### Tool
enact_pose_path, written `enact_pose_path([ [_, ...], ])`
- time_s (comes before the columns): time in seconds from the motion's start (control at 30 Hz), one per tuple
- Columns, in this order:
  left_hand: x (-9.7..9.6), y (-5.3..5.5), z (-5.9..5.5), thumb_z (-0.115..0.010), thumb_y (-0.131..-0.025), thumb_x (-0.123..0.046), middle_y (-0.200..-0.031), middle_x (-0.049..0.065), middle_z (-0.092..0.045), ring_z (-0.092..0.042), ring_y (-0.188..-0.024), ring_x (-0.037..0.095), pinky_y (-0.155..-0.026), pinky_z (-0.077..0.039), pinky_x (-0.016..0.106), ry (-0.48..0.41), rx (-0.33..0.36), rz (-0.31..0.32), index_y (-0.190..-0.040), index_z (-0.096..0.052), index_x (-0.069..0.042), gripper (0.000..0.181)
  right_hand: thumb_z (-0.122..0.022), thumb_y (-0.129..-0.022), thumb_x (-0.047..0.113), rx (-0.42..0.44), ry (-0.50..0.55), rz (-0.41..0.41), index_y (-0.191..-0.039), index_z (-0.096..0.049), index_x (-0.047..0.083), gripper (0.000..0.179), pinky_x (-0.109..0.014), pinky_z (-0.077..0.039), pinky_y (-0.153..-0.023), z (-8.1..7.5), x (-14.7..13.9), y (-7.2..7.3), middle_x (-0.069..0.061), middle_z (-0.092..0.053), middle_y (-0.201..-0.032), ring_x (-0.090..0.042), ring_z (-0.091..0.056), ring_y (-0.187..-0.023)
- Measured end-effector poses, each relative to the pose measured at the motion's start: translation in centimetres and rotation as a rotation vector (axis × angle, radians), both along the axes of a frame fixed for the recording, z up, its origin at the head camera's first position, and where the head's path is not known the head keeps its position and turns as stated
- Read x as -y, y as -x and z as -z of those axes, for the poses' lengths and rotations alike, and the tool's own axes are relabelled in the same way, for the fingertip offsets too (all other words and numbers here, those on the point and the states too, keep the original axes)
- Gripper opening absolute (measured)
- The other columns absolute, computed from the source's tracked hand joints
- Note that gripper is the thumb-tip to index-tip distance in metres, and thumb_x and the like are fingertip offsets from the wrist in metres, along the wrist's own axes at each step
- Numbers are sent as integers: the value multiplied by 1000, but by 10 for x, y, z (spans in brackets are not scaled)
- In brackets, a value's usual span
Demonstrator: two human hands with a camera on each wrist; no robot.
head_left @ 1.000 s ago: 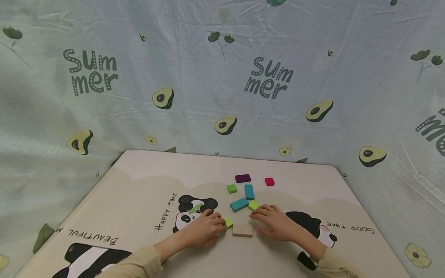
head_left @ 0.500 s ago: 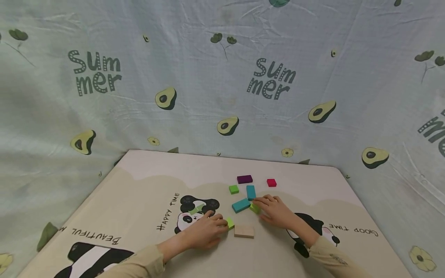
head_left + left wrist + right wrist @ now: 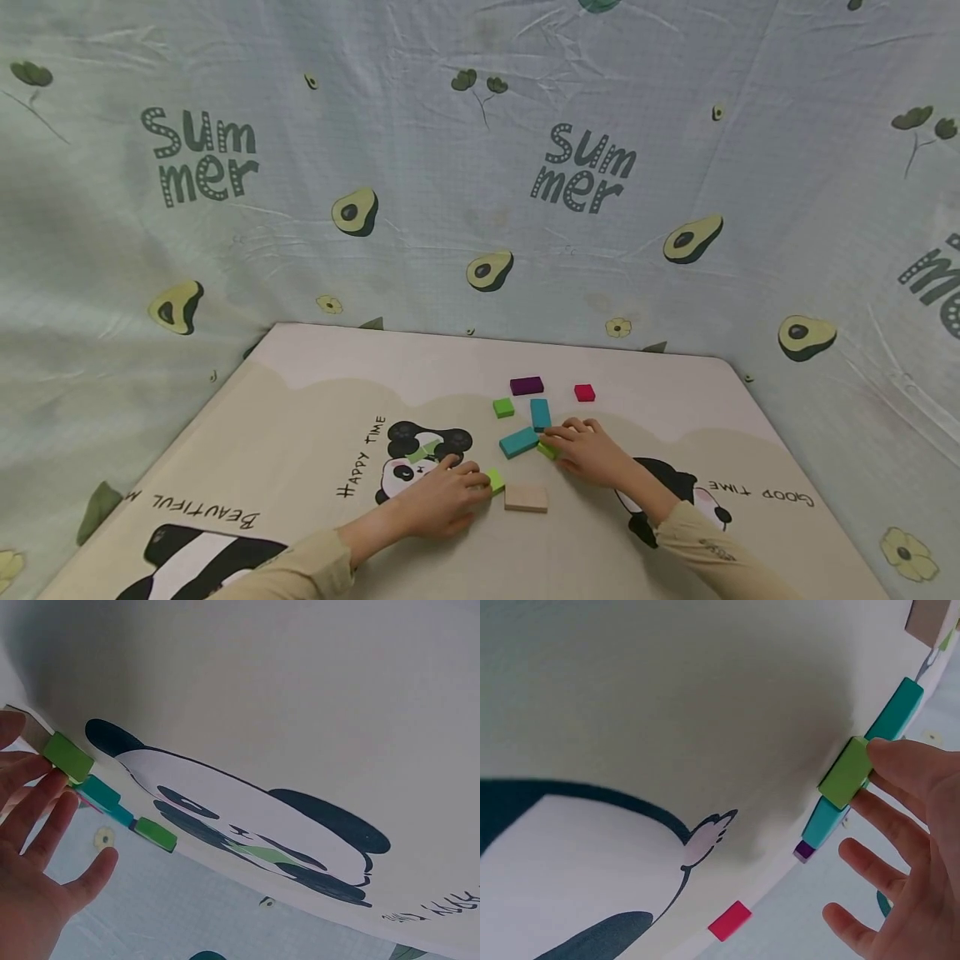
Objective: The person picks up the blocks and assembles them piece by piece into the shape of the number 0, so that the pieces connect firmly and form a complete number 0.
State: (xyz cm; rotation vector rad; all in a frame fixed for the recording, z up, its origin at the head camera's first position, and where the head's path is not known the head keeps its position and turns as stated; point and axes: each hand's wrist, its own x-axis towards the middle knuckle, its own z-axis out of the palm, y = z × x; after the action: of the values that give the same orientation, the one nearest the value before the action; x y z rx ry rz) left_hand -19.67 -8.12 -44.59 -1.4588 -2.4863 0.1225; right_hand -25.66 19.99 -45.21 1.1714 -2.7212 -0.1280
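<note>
In the head view my left hand (image 3: 447, 498) rests beside a lime green block (image 3: 495, 482), fingers loosely spread. The left wrist view puts its fingertips at the edge of that green block (image 3: 69, 759), with the thumb apart from it. A flat plain wooden block (image 3: 526, 498) lies just right of it. Farther up the table, my right hand (image 3: 591, 454) pinches a second lime green block (image 3: 547, 451), partly covered by the fingers. Thumb and index finger meet this green block (image 3: 845, 772) in the right wrist view; the other fingers are spread.
Two teal blocks, one slanted (image 3: 519, 442) and one lengthwise (image 3: 540, 414), lie close to the right hand. Beyond them are a green block (image 3: 503, 407), a purple block (image 3: 527, 386) and a red block (image 3: 584, 392). A printed curtain (image 3: 420, 292) hangs behind the table (image 3: 337, 367).
My right hand has moved forward from near the wooden block to the lime green block beside the teal ones and taken hold of it. The left hand has stayed by its block.
</note>
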Motion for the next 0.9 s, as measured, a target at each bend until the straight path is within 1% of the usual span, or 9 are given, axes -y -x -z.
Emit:
enact_pose_path([
  [0.23,0,-1,0,-63,-80,-32,-111,-7,-60,-51,-101,11,-84,-42,37,-15,0,5,-113,-59,-21,35,-62,-82,27,-37,-38,-8,-121,-55,16,41,-42,-42,-84,-1,0,-3,-2,-58,-120,-22,-49,-105],
  [0.4,1,-1,0,-62,-80,-32,-112,-6,-60,-51,-101,11,-84,-42,38,-17,-4,5,-114,-59,-21,36,-63,-81,24,-45,-22,-41,-117,-59,17,37,-41,-43,-81,0,-5,-8,-1,-60,-115,-21,-50,-103],
  [0.57,2,-2,1,-62,-80,-32,-112,-6,-59,-51,-101,12,-84,-42,38,-21,1,1,-115,-59,-20,37,-64,-80,23,-64,7,-76,-113,-61,20,33,-41,-44,-79,1,-10,-17,1,-62,-110,-19,-51,-100],
  [0.67,2,-2,1,-62,-80,-32,-112,-5,-59,-51,-100,12,-84,-42,37,-25,1,3,-115,-59,-20,37,-65,-80,22,-61,17,-92,-112,-61,21,32,-41,-44,-78,2,-13,-24,2,-62,-108,-18,-51,-99],
  [0.77,2,-2,1,-62,-80,-32,-112,-5,-59,-51,-100,12,-83,-42,37,-25,-6,5,-115,-59,-19,37,-65,-79,22,-46,24,-101,-111,-61,21,33,-41,-44,-78,2,-15,-31,3,-62,-106,-18,-50,-98],
  [0.9,1,-1,2,-61,-80,-33,-113,-5,-59,-50,-100,11,-83,-42,36,-8,-9,-4,-115,-58,-20,38,-67,-77,22,-52,30,-104,-109,-62,22,33,-40,-44,-78,3,-17,-38,4,-62,-103,-17,-50,-96],
])
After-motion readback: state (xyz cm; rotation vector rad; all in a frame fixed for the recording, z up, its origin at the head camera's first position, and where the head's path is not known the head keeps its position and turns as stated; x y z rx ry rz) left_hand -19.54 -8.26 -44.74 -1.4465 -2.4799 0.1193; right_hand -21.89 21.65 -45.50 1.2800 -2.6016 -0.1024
